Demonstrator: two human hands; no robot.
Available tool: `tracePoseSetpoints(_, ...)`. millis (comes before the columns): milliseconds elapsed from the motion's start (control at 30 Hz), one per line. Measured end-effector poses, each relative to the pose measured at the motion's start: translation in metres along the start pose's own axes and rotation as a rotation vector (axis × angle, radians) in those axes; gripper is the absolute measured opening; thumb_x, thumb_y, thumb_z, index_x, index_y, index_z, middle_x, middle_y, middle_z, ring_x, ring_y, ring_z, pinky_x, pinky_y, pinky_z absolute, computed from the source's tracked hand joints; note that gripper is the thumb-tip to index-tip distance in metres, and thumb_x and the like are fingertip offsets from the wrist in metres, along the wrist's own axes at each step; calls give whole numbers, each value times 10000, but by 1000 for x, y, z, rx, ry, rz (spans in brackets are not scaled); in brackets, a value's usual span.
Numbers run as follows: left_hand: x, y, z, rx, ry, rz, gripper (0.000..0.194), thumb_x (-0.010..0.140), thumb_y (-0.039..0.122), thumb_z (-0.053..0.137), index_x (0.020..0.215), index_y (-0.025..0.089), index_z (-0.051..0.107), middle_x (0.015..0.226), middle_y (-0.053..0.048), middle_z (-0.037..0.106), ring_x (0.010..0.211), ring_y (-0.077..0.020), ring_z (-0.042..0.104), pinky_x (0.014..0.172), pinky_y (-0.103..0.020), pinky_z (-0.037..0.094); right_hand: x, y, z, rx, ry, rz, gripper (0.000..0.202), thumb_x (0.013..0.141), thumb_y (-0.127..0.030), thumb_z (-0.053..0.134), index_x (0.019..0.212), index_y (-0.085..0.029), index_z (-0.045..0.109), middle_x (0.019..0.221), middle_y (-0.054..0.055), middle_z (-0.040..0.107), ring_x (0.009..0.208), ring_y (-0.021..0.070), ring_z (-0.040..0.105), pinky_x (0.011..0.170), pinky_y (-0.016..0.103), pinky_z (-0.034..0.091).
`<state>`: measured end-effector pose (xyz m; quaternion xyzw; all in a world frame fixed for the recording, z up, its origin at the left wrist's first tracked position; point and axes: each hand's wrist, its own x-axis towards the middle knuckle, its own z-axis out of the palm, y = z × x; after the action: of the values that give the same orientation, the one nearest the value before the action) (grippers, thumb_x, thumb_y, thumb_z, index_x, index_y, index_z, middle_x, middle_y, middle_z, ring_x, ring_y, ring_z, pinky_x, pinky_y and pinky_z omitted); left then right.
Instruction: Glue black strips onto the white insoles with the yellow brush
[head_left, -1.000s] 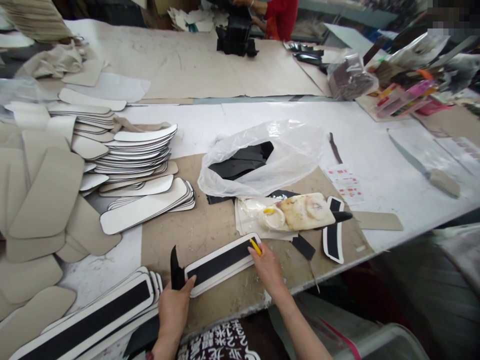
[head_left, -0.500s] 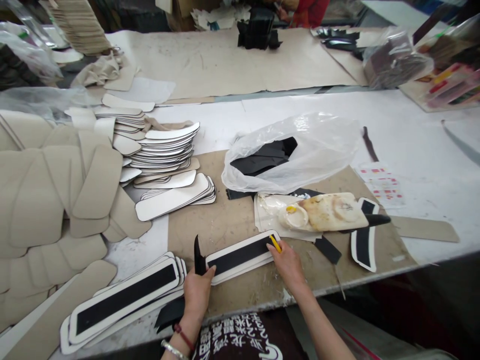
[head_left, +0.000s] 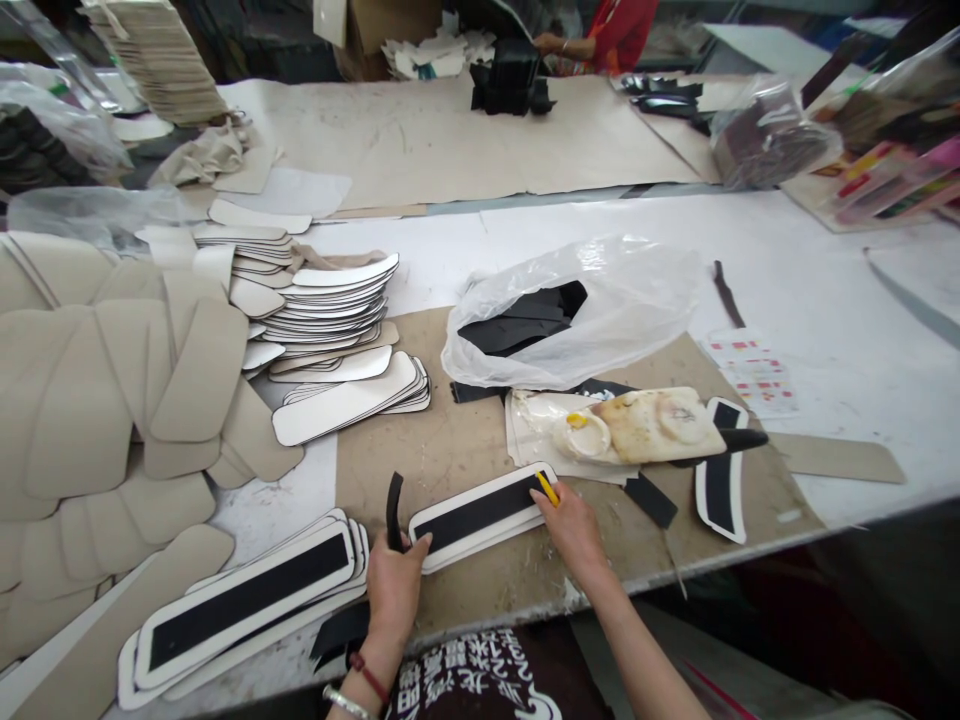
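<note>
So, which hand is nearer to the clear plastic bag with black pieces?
Right. The right hand lies just below the bag, at the panel's right end; the left hand is further down-left.

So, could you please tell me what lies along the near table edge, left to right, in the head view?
Stack of black-striped white pieces → left hand → striped piece being worked → right hand → curved striped piece.

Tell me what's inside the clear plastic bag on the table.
Inside the clear plastic bag lies a loose stack of flat black strips. The crumpled plastic hides how many there are and whether anything lies beneath them.
</note>
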<state>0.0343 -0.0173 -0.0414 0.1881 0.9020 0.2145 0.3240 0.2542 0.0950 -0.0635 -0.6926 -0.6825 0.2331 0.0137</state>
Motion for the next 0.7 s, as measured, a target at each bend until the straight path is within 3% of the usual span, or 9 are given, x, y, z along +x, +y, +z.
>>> tracePoseSetpoints(300,-7,5,-4,-11,10,44,297,600,451,597,688,212,444,602,12,531,601,-197,537,608,-320,400,-1,-4,-2,-25,1,16,202,773,-389,486,679,-211,509,597,34,604,562,180,563,477,250,290)
tracePoseSetpoints(500,-5,5,-7,-32,-104,5,416,617,466,574,884,148,548,750,-90,625,749,-265,585,692,-359,428,-5,-8,-7,-4,46,84,215,743,-414,522,716,-202,498,631,38,612,581,179,571,496,249,313)
tracePoseSetpoints(700,-1,3,-6,-57,-149,-28,472,627,446,572,947,100,586,845,-144,654,818,-290,587,717,-363,427,-8,4,-19,210,114,98,289,724,-474,505,781,-192,473,659,14,592,587,168,560,528,244,352)
